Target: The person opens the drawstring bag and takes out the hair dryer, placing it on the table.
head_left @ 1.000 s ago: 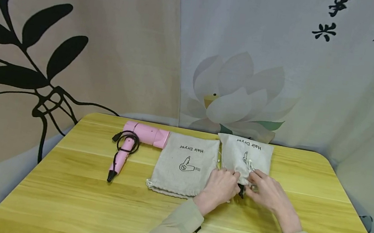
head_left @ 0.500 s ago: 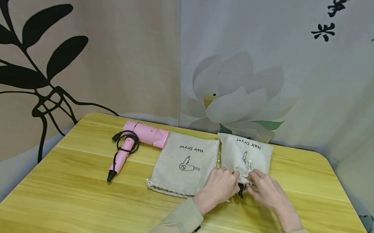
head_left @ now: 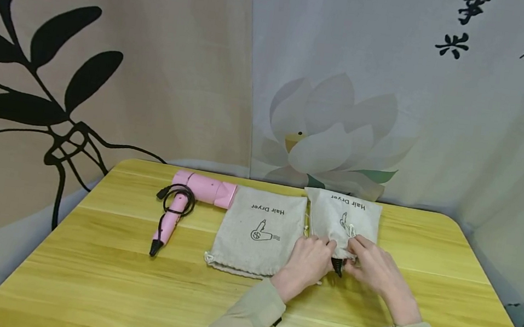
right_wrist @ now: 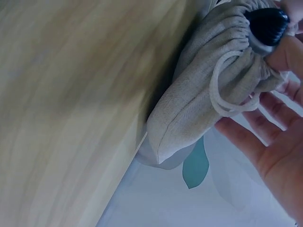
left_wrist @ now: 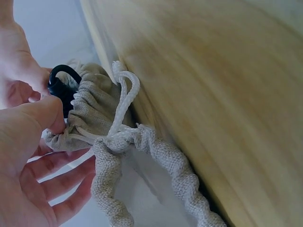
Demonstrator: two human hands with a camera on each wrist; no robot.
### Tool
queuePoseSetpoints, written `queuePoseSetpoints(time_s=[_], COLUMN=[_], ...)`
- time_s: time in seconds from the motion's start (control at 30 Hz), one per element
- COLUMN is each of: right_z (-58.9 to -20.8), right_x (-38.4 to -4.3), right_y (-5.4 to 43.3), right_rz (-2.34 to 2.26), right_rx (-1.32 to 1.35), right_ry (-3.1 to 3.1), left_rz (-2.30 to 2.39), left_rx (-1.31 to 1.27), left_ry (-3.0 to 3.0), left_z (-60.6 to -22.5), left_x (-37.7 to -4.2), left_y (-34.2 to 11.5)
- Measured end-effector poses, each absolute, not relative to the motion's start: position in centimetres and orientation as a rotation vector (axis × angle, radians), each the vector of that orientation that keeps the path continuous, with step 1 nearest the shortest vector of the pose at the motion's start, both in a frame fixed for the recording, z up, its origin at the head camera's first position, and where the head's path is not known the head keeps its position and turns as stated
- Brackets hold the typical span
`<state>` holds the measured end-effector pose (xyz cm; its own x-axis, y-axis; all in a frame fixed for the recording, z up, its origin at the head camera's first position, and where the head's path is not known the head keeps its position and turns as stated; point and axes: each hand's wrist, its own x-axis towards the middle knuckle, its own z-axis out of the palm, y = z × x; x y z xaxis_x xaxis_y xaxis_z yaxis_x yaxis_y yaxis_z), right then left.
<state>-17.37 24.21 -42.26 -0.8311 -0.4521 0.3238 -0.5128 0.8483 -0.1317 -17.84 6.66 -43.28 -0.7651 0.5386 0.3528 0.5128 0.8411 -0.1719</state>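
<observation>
A filled grey drawstring bag [head_left: 331,219] printed "Hair Dryer" lies at the back right of the table. A black ribbed end [right_wrist: 269,27] with a cord loop pokes out of its gathered mouth, which faces me. My left hand [head_left: 307,260] pinches the left side of that mouth between thumb and fingers, in the left wrist view right beside the black end. My right hand [head_left: 374,264] grips the mouth's right side, thumb near the black end in the right wrist view. White drawcord loops [left_wrist: 125,97] hang from the gathered cloth. Fingertips are partly hidden in the head view.
Left of the filled bag lies a second, flatter drawstring bag [head_left: 239,238], also printed "Hair Dryer"; my left hand overlaps its right edge. Farther left is a pink hair dryer [head_left: 206,188] with a coiled black cord [head_left: 193,205]. A printed curtain [head_left: 180,64] hangs behind the wooden table [head_left: 125,294].
Both hands stay at the filled bag's mouth with hardly any movement. The black end has shifted very slightly left and shows a little more fully between them.
</observation>
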Motion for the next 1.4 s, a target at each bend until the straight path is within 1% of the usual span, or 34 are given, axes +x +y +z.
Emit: queuePoseSetpoints(time_s=[1.0,1.4], right_z=[-42.4,-42.04], right_x=[-17.29,-17.31], right_y=[24.32,24.4], right_rz=[0.279,0.297], right_rx=[0.688,0.656], right_ry=[-2.778,-2.799], left_rz=[0.139,0.023], left_rx=[-0.79,-0.776], left_ry=[-2.661,-2.68], left_z=[-43.19,-42.96], left_x=[-17.69,-17.82], left_y=[6.92,6.7])
